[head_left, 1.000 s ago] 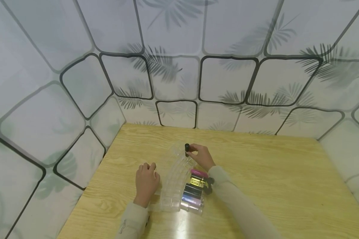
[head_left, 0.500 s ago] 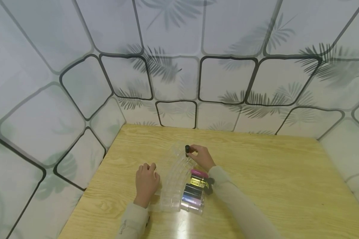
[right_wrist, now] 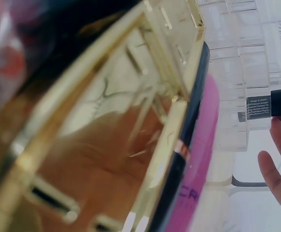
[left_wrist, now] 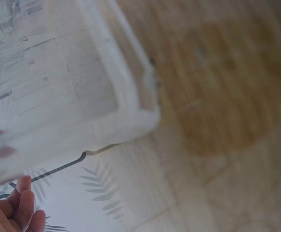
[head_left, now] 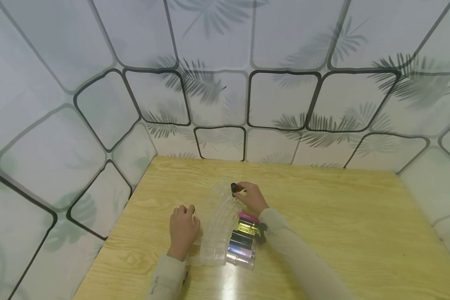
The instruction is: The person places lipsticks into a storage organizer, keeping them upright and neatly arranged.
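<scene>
My right hand (head_left: 253,198) pinches a black lipstick (head_left: 233,187) by its upper end, over the far end of a clear stepped organizer (head_left: 213,252). In the right wrist view, the printed label of the lipstick (right_wrist: 260,107) shows, with its lower part inside a clear compartment. My left hand (head_left: 183,227) lies at the organizer's left side, its fingers loosely bent and holding nothing. In the left wrist view, those fingers (left_wrist: 24,205) show below the blurred clear corner of the organizer (left_wrist: 125,96).
Right of the organizer lie a pink item (head_left: 249,217), a gold-framed clear item (head_left: 246,228), a dark tube (head_left: 241,238), a blue-purple tube (head_left: 240,250) and a clear one (head_left: 240,261). A black bow-like piece (head_left: 261,235) sits by my right sleeve. A patterned wall backs the wooden table (head_left: 341,216).
My right hand and the lipstick have sunk very slightly toward the organizer. The left hand has stayed in place.
</scene>
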`<action>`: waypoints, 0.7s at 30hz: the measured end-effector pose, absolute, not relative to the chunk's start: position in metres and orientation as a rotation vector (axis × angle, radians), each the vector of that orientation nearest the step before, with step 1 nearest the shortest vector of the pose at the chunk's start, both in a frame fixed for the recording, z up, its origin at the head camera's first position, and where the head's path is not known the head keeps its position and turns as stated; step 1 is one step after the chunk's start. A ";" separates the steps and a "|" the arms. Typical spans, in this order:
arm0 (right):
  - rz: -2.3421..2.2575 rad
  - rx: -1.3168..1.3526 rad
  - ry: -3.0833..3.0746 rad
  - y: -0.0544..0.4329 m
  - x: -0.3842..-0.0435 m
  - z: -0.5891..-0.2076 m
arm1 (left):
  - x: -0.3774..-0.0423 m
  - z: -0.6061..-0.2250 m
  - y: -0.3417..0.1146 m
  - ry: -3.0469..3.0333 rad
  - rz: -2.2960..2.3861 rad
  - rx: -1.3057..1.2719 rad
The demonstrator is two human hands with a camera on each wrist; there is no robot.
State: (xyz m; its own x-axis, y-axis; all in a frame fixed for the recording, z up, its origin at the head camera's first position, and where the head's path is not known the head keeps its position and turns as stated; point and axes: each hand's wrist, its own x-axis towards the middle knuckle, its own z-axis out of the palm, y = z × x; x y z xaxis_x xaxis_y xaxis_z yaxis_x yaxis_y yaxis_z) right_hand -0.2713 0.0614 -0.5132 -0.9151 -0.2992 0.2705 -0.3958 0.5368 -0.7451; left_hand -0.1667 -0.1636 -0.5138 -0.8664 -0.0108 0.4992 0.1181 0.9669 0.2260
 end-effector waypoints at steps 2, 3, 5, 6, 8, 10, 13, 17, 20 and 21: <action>1.326 0.604 -2.654 0.061 -0.271 -0.513 | -0.167 -0.513 -0.164 -2.604 -0.339 -0.075; 1.331 0.602 -2.655 0.061 -0.271 -0.514 | -0.167 -0.513 -0.164 -2.607 -0.340 -0.076; 1.342 0.600 -2.655 0.061 -0.271 -0.514 | -0.166 -0.513 -0.164 -2.611 -0.340 -0.076; 1.340 0.602 -2.655 0.062 -0.271 -0.514 | -0.166 -0.512 -0.164 -2.614 -0.343 -0.076; 1.344 0.599 -2.661 0.062 -0.271 -0.514 | -0.166 -0.512 -0.164 -2.618 -0.346 -0.073; 1.343 0.599 -2.665 0.062 -0.271 -0.515 | -0.165 -0.512 -0.164 -2.618 -0.345 -0.073; 1.352 0.593 -2.674 0.062 -0.271 -0.515 | -0.165 -0.514 -0.164 -2.611 -0.341 -0.079; 1.361 0.575 -2.700 0.063 -0.271 -0.515 | -0.166 -0.515 -0.164 -2.596 -0.340 -0.088; 1.360 0.575 -2.713 0.064 -0.272 -0.515 | -0.166 -0.516 -0.164 -2.585 -0.342 -0.090; 1.359 0.578 -2.713 0.064 -0.272 -0.514 | -0.166 -0.516 -0.164 -2.582 -0.345 -0.091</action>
State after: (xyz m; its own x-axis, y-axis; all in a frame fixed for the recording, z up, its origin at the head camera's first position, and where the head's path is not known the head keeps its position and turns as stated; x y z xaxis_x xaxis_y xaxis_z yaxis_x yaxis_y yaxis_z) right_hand -0.2717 0.0636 -0.5143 -0.9287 -0.3055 0.2103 -0.3514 0.5431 -0.7626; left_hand -0.1665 -0.1639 -0.5164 -0.8577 -0.0035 0.5141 0.1315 0.9652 0.2261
